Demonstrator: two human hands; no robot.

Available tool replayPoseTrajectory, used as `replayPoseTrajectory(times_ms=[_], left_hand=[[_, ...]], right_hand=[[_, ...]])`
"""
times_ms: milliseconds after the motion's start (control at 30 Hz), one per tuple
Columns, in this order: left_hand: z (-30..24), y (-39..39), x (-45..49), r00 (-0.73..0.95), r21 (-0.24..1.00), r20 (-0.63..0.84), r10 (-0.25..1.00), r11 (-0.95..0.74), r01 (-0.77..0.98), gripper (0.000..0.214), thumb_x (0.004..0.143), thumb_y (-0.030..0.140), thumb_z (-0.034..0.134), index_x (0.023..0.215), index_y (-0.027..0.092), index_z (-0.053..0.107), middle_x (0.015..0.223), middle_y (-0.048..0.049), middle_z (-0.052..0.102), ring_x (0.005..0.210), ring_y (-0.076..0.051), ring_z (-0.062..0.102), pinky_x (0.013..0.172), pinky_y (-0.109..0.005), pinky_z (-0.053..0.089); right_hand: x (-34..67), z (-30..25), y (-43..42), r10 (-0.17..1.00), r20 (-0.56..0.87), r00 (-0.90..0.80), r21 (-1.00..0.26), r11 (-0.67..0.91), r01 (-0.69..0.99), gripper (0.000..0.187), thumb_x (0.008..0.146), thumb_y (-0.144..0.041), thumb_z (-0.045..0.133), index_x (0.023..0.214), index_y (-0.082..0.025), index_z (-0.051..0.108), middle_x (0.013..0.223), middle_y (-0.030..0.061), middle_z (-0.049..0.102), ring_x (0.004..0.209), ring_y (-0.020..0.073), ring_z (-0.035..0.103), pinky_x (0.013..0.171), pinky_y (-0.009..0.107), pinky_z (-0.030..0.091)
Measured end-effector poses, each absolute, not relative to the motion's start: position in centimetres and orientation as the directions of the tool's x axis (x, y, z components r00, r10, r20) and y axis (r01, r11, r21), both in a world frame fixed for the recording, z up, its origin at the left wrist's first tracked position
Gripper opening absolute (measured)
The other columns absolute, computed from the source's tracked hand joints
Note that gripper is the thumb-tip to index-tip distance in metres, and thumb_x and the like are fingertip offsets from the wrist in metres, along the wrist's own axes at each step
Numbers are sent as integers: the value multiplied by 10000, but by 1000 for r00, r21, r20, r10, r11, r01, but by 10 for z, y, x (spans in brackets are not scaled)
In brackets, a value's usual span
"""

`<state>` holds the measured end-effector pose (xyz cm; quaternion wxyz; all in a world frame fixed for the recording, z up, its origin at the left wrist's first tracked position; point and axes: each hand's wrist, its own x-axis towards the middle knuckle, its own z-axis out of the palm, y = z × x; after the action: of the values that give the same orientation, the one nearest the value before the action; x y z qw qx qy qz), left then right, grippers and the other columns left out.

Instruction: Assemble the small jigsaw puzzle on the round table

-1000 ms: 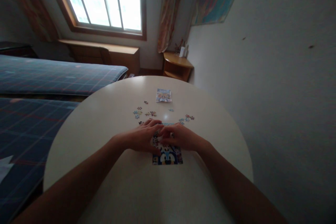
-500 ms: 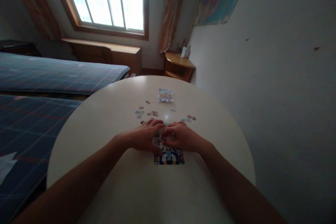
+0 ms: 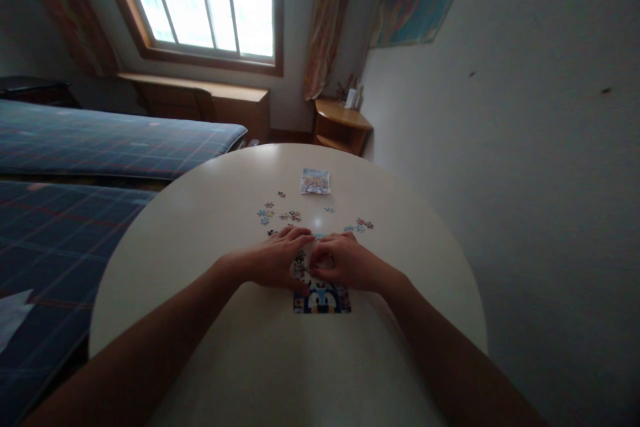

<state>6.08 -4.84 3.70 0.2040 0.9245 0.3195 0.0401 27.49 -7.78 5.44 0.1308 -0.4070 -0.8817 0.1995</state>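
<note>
A partly joined jigsaw puzzle [image 3: 325, 300] with a blue cartoon dog face lies flat on the table, its upper part largely covered by my hands. My left hand [image 3: 280, 257] rests along the puzzle's left side, fingers stretched out and thumb apart at its lower left. Over the puzzle's right side, my right hand [image 3: 345, 260] has thumb and index finger pinched together; whatever is between the tips is too small to make out. Dark patterned puzzle pieces [image 3: 300, 265] show in the gap between both hands.
Loose puzzle pieces [image 3: 265, 215] lie beyond my left hand, and more pieces [image 3: 361, 224] lie beyond my right. A small picture packet [image 3: 315, 181] sits farther back on the round white table [image 3: 200, 213]. Plaid mattresses [image 3: 100, 140] stand at left, a wall [image 3: 525, 180] at right.
My right thumb and index finger have drawn closer into a pinch and shifted slightly over the puzzle. My left hand stays in place.
</note>
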Motion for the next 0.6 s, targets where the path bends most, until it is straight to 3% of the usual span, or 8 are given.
replayPoseTrajectory(times_ms=[600], left_hand=[[36,-48,60,801,418,-18,599,-723,550,874,714,590,717,1413,197,370,1488,-131,371,1373,-347,326,1136,-479,307]], right_hand=[[270,44,-74,852,75,-517,-376,505,777,103,869,-305,665,877,-205,687,904,34,674,899,189,579,861,363,291]])
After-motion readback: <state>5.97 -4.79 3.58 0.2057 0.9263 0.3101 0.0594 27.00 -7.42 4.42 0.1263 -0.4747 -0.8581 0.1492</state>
